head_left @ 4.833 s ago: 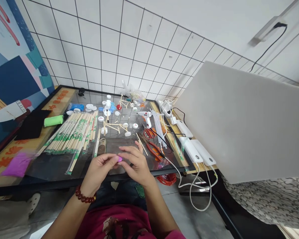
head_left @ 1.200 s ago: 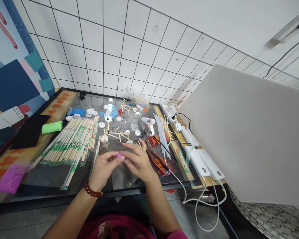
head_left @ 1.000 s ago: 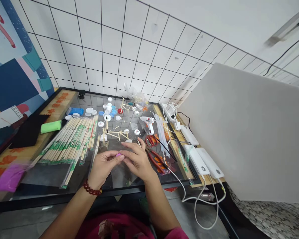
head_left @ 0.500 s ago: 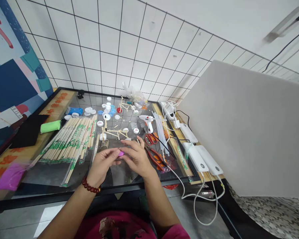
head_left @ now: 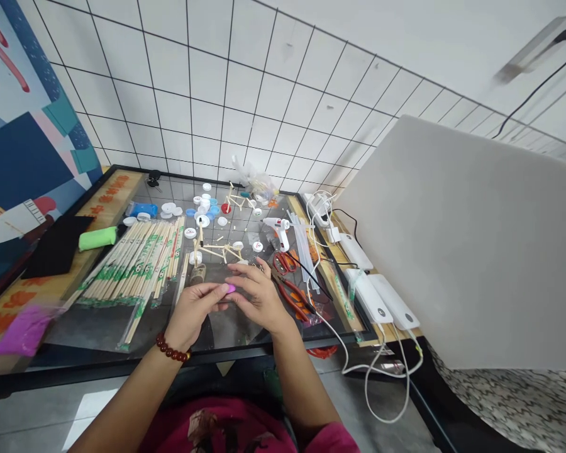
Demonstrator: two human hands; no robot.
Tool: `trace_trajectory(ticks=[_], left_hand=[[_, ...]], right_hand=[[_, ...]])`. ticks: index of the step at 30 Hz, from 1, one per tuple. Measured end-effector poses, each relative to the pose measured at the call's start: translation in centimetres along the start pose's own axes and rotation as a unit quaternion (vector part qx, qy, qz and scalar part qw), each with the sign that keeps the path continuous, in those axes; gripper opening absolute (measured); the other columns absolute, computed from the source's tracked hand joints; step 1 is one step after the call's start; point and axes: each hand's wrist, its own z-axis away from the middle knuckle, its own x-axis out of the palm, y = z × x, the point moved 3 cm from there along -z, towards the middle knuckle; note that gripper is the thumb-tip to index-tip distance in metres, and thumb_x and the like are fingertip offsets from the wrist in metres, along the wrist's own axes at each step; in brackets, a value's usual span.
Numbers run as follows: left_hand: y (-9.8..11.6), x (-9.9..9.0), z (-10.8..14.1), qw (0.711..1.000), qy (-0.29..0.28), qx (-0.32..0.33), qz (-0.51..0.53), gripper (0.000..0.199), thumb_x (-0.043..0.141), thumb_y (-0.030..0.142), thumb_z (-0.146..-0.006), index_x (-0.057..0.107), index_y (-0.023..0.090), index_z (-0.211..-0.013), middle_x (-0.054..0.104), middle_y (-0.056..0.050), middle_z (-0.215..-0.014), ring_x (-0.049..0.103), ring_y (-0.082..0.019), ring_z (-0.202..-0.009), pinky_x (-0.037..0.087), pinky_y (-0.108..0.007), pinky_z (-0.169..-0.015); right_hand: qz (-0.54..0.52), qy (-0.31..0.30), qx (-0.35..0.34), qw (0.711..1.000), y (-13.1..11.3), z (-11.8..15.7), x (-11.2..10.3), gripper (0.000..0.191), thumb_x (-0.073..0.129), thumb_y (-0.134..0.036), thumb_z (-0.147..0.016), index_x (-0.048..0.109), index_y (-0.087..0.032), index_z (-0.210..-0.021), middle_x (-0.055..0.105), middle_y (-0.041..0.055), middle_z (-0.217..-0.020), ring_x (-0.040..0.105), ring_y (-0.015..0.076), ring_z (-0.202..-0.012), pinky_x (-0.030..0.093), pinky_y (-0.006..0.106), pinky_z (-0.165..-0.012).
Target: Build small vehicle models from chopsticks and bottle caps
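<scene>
Between my two hands, over the front of the glass-topped table, is a small lump of purple modelling clay (head_left: 231,289). My left hand (head_left: 194,309) pinches it with thumb and fingers. The thumb and fingertips of my right hand (head_left: 259,301) press on its other side, with the remaining fingers raised. Just beyond my hands stands a small frame of wooden sticks (head_left: 222,253) with white bottle caps (head_left: 195,258) at its ends. A brownish round object (head_left: 198,274) sits close past my left hand, partly covered by it.
Wrapped chopsticks (head_left: 134,261) lie at left, near a green clay pack (head_left: 97,238) and a purple clay pack (head_left: 23,330). To the right are a white glue gun (head_left: 279,231), red-handled pliers (head_left: 294,299), scissors (head_left: 285,262), glue sticks (head_left: 304,248) and power banks with cables (head_left: 370,296).
Both hands stay together around the purple clay, with only slight finger movement. The view has shifted a little; nothing on the table has visibly moved.
</scene>
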Motion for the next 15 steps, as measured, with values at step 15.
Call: trace_trajectory(ticks=[15], left_hand=[[-0.07, -0.23, 0.34, 0.998, -0.042, -0.003, 0.048, 0.033, 0.088, 0.042, -0.066, 0.081, 0.015, -0.083, 0.074, -0.008, -0.077, 0.067, -0.018, -0.074, 0.058, -0.030, -0.065]], right_hand=[[-0.027, 0.007, 0.026, 0.999, -0.32, -0.20, -0.32, 0.018, 0.068, -0.032, -0.088, 0.070, -0.028, -0.106, 0.068, 0.0060, -0.131, 0.066, 0.0196, -0.115, 0.021, 0.045, -0.120]])
